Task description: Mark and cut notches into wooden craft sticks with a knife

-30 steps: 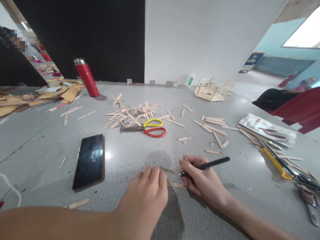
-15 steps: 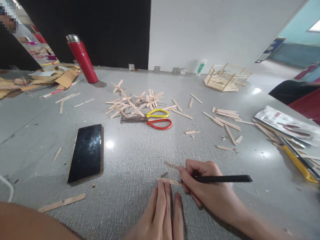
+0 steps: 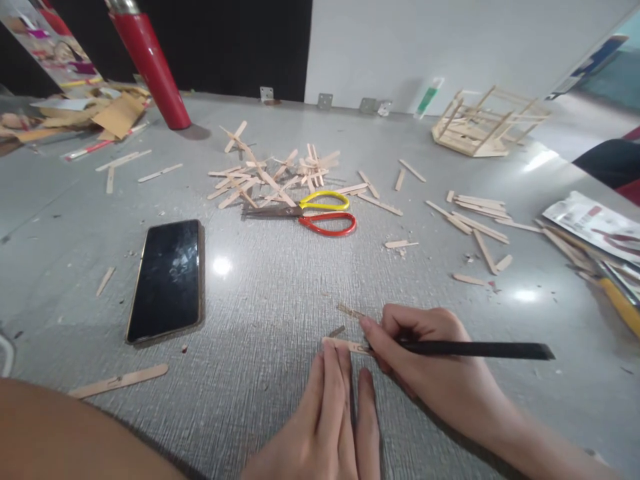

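Stretched fingers of my left hand (image 3: 327,413) press flat on one end of a wooden popsicle stick (image 3: 355,347) lying on the table. A small outline is marked or cut in the stick. My right hand (image 3: 437,360) grips a slim black pen-shaped tool (image 3: 485,350) like a pencil. Its tip is hidden at the stick's other end, so I cannot tell whether it is a pen or a knife. Beyond the right thumb lies a thin jagged wood strip (image 3: 349,310). A small dark sliver (image 3: 337,331) rests just past the left fingertips.
Scissors (image 3: 327,223) with yellow and red handles lie ahead, beside a pile of popsicle sticks (image 3: 270,177). A phone (image 3: 167,280) lies left, with a red bottle (image 3: 153,70) behind. At back right stands a stick frame (image 3: 470,137). A yellow cutter (image 3: 620,303) lies far right.
The view has tilted down and shifted slightly, so the table things sit higher in the picture. Both hands keep nearly the same hold on the stick and the black tool.
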A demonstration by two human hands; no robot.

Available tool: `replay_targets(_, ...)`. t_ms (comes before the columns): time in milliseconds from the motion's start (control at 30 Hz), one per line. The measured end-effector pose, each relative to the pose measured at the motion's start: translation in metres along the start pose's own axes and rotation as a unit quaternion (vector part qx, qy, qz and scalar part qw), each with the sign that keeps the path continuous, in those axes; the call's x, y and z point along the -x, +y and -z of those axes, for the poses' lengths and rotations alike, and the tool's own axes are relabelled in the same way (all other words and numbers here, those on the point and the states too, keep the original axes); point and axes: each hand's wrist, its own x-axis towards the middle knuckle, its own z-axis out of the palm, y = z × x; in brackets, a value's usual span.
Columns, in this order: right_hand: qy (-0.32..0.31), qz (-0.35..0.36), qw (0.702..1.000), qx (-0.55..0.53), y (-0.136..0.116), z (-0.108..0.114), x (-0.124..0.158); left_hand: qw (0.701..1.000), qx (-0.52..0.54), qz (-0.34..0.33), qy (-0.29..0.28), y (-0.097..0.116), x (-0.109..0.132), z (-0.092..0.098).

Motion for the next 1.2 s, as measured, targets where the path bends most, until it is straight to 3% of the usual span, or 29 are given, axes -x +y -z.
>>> replay_targets(533, -0.007, 0.014, 1.0, 0.016, -0.0039, 0.0014, 0.0015, 1.0, 0.018, -0.007, -0.011, -0.0004, 0.0018, 0.002)
replay_targets(800, -0.001, 0.026, 0.999, 0.021, -0.0061, 0.0033, -0.0006, 1.0, 0.014, 0.002, 0.025, -0.0003, -0.0013, -0.0009)
replay_targets(1200, 0.022, 0.043, 0.998, 0.046, -0.0073, 0.0028, -0.0042, 0.999, 0.015, 0.003, 0.029, -0.0016, -0.0008, -0.0017)
